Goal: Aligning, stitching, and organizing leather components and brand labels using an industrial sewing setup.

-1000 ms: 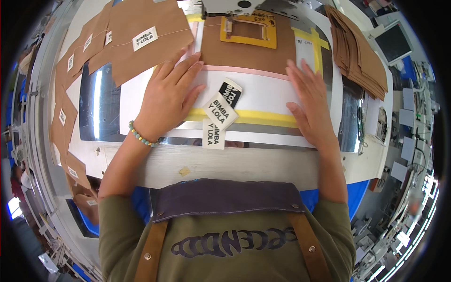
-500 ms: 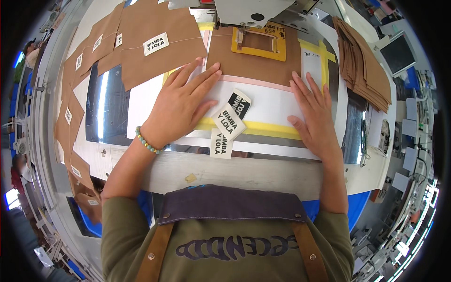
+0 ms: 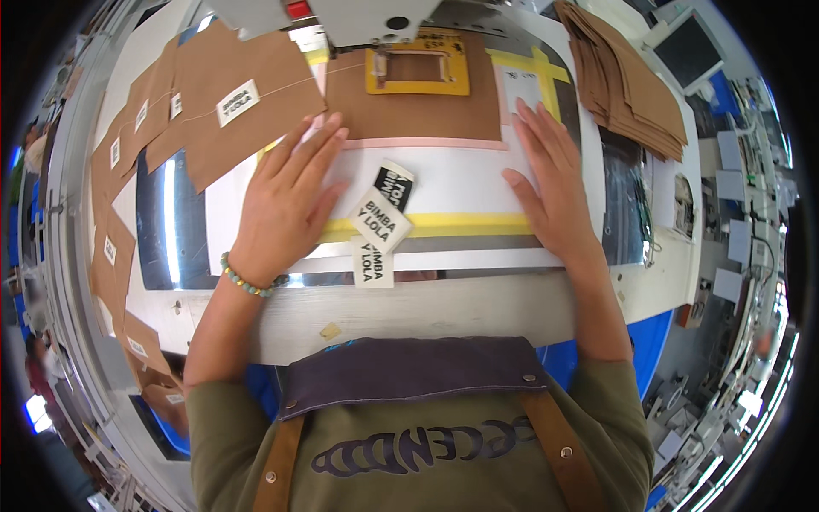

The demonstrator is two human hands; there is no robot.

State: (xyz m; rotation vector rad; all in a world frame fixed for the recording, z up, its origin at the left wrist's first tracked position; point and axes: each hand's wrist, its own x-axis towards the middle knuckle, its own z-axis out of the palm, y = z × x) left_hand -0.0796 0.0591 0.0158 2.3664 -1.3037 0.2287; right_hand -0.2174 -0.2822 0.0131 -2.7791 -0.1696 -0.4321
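Observation:
My left hand (image 3: 293, 183) lies flat with fingers stretched out, its fingertips at the near left corner of a brown fabric-like panel (image 3: 401, 117). To the right of that panel, my right hand (image 3: 550, 175) rests with fingers extended and thumb apart, holding nothing. A yellow rectangular frame (image 3: 461, 70) sits on the panel beneath the sewing machine head (image 3: 375, 19). Between my hands, three overlapping labels lie on a white sheet: a black one (image 3: 397, 181), a cream one (image 3: 380, 220) on top and another cream one (image 3: 372, 271) nearest me.
Brown panels with cream labels, such as this one (image 3: 230, 128), trail leftward, joined by thread. A stack of brown panels (image 3: 627, 94) lies at the right. Yellow tape (image 3: 444, 224) crosses the white sheet. A dark screen (image 3: 687, 51) stands far right.
The whole view has shifted, so most things sit farther left. My right fingertips, formerly at the panel's near right corner, are now a little apart from it. Both hands stay flat.

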